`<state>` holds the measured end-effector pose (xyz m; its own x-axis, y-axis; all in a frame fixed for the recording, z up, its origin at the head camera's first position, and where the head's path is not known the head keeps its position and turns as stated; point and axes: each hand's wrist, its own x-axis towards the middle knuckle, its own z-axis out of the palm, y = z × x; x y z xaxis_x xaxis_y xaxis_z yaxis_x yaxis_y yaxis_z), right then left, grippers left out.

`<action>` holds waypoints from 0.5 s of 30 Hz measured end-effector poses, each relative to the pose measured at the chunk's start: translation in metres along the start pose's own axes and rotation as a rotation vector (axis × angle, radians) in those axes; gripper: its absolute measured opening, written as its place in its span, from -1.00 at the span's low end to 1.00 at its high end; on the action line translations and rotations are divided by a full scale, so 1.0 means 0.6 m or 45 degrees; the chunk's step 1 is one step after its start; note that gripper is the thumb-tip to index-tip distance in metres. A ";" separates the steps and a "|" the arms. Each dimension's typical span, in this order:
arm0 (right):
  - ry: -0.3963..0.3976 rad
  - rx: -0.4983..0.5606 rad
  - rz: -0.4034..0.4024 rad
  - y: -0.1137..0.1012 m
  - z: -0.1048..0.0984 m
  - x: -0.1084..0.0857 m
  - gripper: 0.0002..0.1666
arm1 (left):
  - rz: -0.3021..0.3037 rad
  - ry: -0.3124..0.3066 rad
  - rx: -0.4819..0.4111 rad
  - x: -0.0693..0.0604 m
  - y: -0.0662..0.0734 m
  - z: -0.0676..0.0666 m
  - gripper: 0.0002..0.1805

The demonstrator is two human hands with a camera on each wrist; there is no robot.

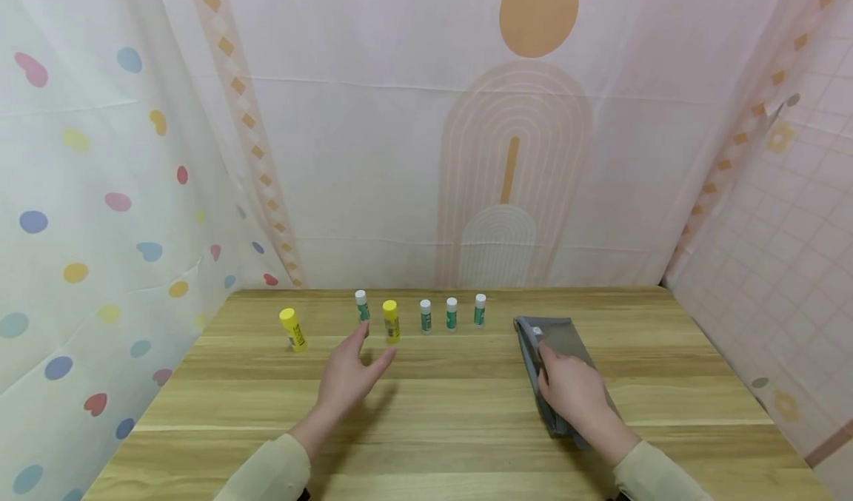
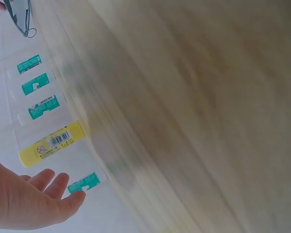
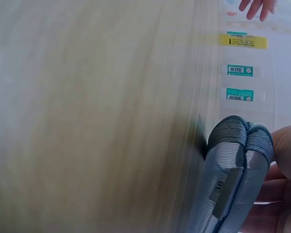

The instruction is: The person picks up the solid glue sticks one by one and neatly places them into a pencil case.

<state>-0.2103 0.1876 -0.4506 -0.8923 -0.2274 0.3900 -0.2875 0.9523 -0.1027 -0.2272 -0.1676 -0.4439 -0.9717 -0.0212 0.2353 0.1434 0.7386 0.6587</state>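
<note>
Pouch [image 1: 566,340] gripped by right hand [image 1: 574,386], two yellow tubes [image 1: 391,322], four white-capped green tubes [image 1: 426,317]

A wood-grain table [image 1: 440,419] fills the lower part of the head view. Across its far side, from left of the frame to centre right, stand a yellow tube [image 1: 292,331], a white-capped green tube [image 1: 363,307], a second yellow tube [image 1: 391,323] and three more white-capped green tubes [image 1: 452,315]. At lower right is a gray pouch [image 1: 571,342], its contact with the wood unclear.

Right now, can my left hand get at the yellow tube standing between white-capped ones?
Probably yes: your left hand looks open, empty and close to the yellow tube, with nothing showing between them. The nearest white-capped tube stands to its left, apparently out of the way.
</note>
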 end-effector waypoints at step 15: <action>0.027 0.054 -0.041 0.002 -0.001 0.000 -0.57 | -0.059 -0.019 -0.048 0.006 0.004 0.005 -0.12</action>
<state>-0.2105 0.1890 -0.4505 -0.8748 -0.2529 0.4133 -0.3310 0.9348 -0.1286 -0.2312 -0.1641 -0.4436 -0.9802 -0.0447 0.1931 0.1046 0.7111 0.6953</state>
